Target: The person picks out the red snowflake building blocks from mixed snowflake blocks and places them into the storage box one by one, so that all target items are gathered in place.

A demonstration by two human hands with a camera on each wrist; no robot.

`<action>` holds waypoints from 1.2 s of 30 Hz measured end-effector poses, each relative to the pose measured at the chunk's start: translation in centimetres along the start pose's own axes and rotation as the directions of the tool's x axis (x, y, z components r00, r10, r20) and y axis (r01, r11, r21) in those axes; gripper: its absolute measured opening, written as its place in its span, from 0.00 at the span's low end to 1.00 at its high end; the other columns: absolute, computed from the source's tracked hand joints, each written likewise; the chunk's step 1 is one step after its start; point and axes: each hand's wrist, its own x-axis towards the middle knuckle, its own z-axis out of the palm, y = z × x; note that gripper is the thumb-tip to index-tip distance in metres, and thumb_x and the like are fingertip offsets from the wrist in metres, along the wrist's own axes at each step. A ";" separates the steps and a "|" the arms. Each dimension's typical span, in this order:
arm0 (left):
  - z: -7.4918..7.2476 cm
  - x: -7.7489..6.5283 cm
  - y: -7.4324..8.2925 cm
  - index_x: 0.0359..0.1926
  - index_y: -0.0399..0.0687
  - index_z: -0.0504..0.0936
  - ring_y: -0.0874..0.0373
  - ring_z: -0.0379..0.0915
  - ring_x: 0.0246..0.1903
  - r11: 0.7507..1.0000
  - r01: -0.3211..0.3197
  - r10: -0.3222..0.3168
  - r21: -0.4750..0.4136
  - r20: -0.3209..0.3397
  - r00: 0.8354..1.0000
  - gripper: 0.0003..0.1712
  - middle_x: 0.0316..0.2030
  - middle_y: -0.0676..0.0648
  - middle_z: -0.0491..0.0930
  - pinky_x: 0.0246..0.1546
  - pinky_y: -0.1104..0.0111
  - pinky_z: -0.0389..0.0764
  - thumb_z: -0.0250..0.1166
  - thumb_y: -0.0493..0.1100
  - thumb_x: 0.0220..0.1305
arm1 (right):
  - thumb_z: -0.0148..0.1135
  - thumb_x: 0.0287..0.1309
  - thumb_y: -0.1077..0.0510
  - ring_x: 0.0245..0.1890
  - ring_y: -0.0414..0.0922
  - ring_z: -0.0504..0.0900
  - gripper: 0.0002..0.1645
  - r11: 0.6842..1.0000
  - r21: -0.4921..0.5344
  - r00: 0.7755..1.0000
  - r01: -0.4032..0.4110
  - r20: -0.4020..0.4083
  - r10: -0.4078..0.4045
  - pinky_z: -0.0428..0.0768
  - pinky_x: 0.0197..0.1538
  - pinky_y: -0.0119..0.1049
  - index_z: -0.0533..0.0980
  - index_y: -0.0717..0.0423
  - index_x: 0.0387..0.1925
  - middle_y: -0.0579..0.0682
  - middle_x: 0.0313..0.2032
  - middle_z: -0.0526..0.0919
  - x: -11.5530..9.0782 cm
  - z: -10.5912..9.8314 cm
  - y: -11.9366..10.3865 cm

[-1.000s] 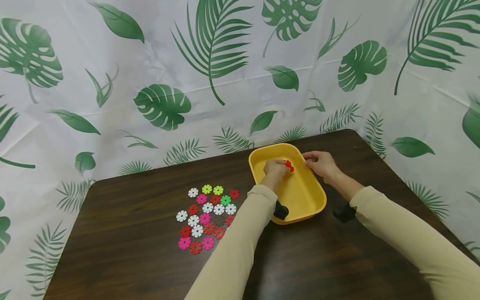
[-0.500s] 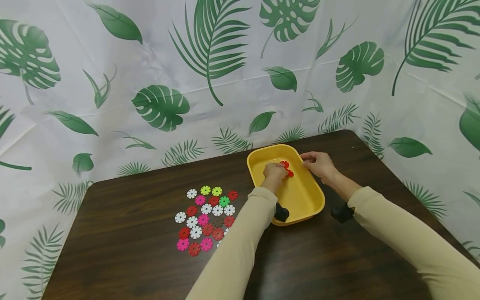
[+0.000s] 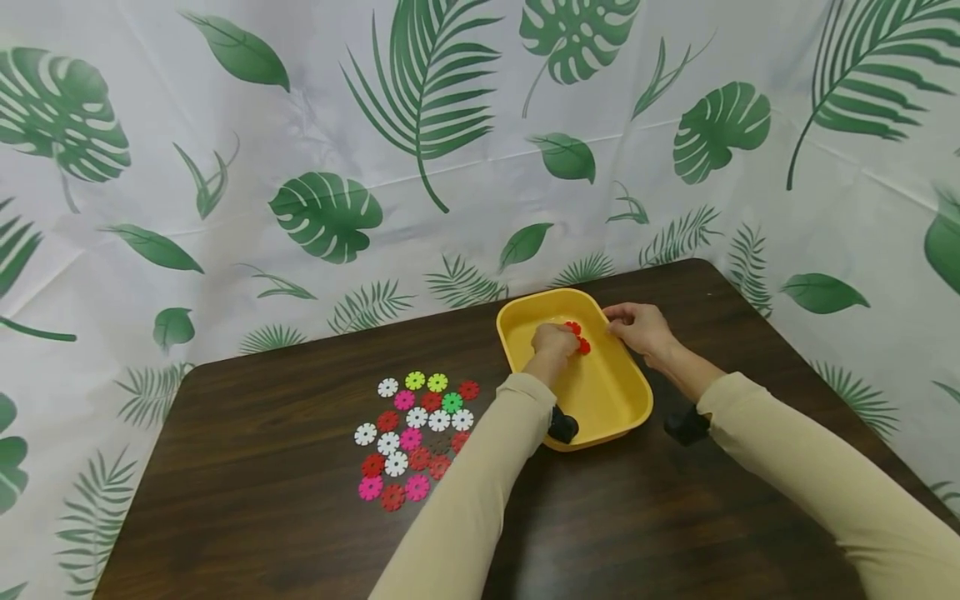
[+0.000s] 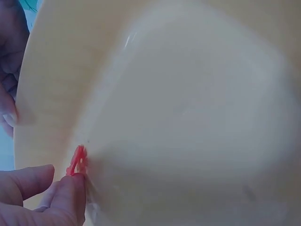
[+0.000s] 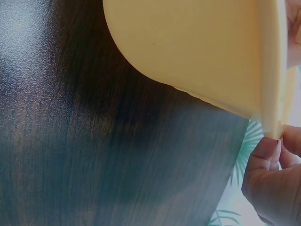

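Note:
A yellow plastic tray (image 3: pixel 622 408) stands near the table's far right corner. My left hand (image 3: pixel 553 340) reaches inside it, fingers curled, at two red notched interlocking discs (image 3: pixel 583 345). In the left wrist view, the red discs (image 4: pixel 79 159) stand on edge at my fingertips and lean together, close to the tray's side wall; the thumb tip shows beside them. My right hand (image 3: pixel 641 327) pinches the tray's right rim between thumb and fingers, which also shows in the right wrist view, with the tray rim (image 5: pixel 272 94) between the fingertips.
Several loose notched discs (image 3: pixel 417 417) in white, pink, red, yellow, green and brown lie flat to the left of the tray, partly covered by the left sleeve (image 3: pixel 457 508). The dark wooden table (image 3: pixel 247 467) meets a leaf-patterned cloth (image 3: pixel 465 175) behind and right.
At the left fingertips the two red discs have spread slightly apart and shifted a little toward me. The right hand stays on the rim, and the tray keeps its place.

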 end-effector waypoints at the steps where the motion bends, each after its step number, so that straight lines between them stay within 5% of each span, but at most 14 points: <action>1: -0.1 -0.1 0.1 0.33 0.39 0.83 0.57 0.65 0.26 1.000 0.002 -0.002 0.003 0.006 1.000 0.07 0.28 0.49 0.73 0.29 0.73 0.77 0.66 0.29 0.51 | 0.51 0.64 0.65 0.42 0.53 0.78 0.20 1.000 0.000 1.000 0.002 -0.001 -0.002 0.81 0.48 0.42 0.70 0.69 0.56 0.66 0.48 0.75 0.0 0.0 0.0; 13: -0.7 -0.3 0.2 0.36 0.35 0.81 0.54 0.66 0.29 0.999 -0.021 0.018 0.034 0.079 0.997 0.08 0.27 0.47 0.70 0.38 0.67 0.80 0.66 0.30 0.52 | 0.50 0.64 0.65 0.43 0.54 0.76 0.22 1.000 -0.007 1.000 -0.011 0.004 0.011 0.79 0.51 0.44 0.69 0.69 0.58 0.65 0.49 0.74 0.0 0.2 -0.1; 19: -1.4 -0.7 0.3 0.48 0.35 0.79 0.53 0.72 0.39 0.997 -0.062 0.067 -0.035 0.145 0.987 0.17 0.42 0.43 0.79 0.50 0.65 0.78 0.66 0.33 0.56 | 0.49 0.65 0.65 0.45 0.57 0.76 0.22 1.000 -0.007 1.000 -0.001 0.010 0.002 0.78 0.52 0.47 0.67 0.71 0.59 0.68 0.50 0.73 -0.1 0.0 -0.3; 23: -2.4 -1.5 0.7 0.56 0.40 0.77 0.54 0.74 0.44 0.994 -0.084 0.098 -0.070 0.218 0.971 0.22 0.50 0.44 0.78 0.54 0.64 0.75 0.64 0.37 0.60 | 0.49 0.66 0.65 0.45 0.57 0.77 0.22 1.000 -0.010 1.000 -0.002 0.023 0.002 0.79 0.52 0.46 0.67 0.70 0.59 0.68 0.51 0.73 -0.2 -0.1 -0.3; 29: -5.1 -2.8 0.9 0.59 0.42 0.75 0.53 0.77 0.47 0.976 -0.135 0.185 -0.168 0.328 0.926 0.24 0.47 0.44 0.81 0.55 0.61 0.75 0.64 0.40 0.61 | 0.49 0.65 0.65 0.42 0.54 0.75 0.22 1.000 -0.015 1.000 -0.002 0.008 0.002 0.81 0.46 0.38 0.67 0.70 0.59 0.65 0.48 0.73 -0.2 0.0 -0.2; 36: -7.8 -3.1 0.3 0.59 0.37 0.73 0.51 0.77 0.50 0.942 -0.071 0.202 -0.327 0.387 0.900 0.25 0.48 0.41 0.80 0.56 0.61 0.74 0.63 0.33 0.60 | 0.48 0.66 0.66 0.44 0.57 0.77 0.22 1.000 -0.012 1.000 0.012 0.008 -0.012 0.80 0.50 0.46 0.67 0.71 0.59 0.68 0.50 0.73 -0.1 0.1 -0.2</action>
